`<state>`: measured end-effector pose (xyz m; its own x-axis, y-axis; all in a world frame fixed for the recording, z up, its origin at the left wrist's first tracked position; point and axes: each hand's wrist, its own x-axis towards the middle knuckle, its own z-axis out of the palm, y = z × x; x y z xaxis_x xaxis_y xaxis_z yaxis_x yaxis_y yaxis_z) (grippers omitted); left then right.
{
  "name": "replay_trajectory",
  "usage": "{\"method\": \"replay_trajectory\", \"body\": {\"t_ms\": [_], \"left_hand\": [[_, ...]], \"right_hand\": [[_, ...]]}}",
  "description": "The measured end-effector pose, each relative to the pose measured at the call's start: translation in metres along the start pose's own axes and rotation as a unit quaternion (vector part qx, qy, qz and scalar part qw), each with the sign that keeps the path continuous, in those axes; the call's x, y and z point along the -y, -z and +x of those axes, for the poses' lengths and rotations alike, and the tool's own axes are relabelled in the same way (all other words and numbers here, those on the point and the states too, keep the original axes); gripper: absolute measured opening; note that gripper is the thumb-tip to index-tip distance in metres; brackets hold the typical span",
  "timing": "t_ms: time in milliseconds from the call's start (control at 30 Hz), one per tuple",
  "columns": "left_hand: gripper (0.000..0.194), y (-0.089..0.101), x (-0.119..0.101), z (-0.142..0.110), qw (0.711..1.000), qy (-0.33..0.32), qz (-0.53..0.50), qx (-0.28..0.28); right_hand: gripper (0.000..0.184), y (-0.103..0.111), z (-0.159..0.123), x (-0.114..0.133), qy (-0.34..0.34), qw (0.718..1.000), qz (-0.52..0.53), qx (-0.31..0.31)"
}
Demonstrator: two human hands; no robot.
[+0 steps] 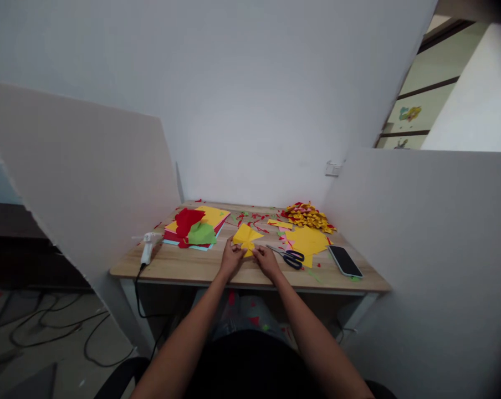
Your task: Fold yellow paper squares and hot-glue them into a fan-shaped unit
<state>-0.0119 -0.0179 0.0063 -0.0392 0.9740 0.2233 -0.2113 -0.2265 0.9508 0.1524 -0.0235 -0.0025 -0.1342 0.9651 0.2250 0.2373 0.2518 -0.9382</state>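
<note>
A creased piece of yellow paper (246, 235) is held between my two hands, just above the front middle of the wooden table. My left hand (233, 258) pinches its lower left edge, and my right hand (267, 261) grips its lower right edge. Dark-handled scissors (291, 257) lie right beside my right hand, blades pointing towards it. Left of my hands is a stack of coloured sheets (217, 218), topped by red paper (188, 221) and a green paper piece (202, 234).
A white glue gun (149, 247) with a black cable stands at the table's left edge. Larger yellow sheets (308, 241), a phone (345, 261) and a heap of folded yellow and red pieces (306, 215) occupy the right. Red scraps (254, 219) litter the back; partitions flank the table.
</note>
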Motion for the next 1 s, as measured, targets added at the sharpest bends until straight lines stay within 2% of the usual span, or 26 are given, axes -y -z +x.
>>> {"method": "replay_trajectory", "body": {"t_ms": [167,433,767,1000], "left_hand": [[0.032,0.0007,-0.0003,-0.0003,1.0,0.01,0.005,0.001],[0.032,-0.0007,0.0007,0.0013,1.0,0.019,-0.007,-0.011],[0.032,-0.0007,-0.002,-0.0018,0.999,0.028,-0.015,-0.006],[0.032,-0.0015,-0.0044,-0.0004,0.999,0.042,-0.025,0.006]], "right_hand": [[0.031,-0.0013,-0.0006,0.0009,-0.005,1.0,-0.003,0.016],[0.034,0.002,-0.0001,-0.002,-0.001,1.0,0.019,-0.002],[0.033,0.0009,-0.0018,0.005,0.034,0.997,0.04,0.051],[0.034,0.005,-0.0013,-0.0024,-0.005,1.0,0.016,0.01]]}}
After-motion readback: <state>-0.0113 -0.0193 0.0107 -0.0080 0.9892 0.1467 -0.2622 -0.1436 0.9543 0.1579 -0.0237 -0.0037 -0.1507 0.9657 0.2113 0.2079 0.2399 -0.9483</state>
